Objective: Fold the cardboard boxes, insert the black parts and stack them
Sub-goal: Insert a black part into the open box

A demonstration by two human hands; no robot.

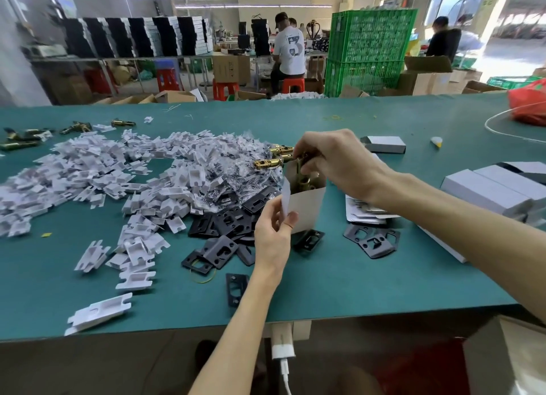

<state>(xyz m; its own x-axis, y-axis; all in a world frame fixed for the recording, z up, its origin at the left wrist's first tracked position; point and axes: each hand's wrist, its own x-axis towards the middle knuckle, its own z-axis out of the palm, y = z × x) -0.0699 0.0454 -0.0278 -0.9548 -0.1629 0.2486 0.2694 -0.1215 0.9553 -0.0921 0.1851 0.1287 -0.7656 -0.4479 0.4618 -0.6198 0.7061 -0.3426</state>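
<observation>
Box (305,208) gripped by left hand (273,238), under right hand (334,161).

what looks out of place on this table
One white cardboard insert lies apart from the pile, its corner at the green table's near edge, where it could slip off. A black plate also lies stray.

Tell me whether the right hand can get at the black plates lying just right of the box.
Probably, but not yet: the right hand grips a brass part at the box mouth. The black plates lie uncovered on the mat just below its forearm.
</observation>
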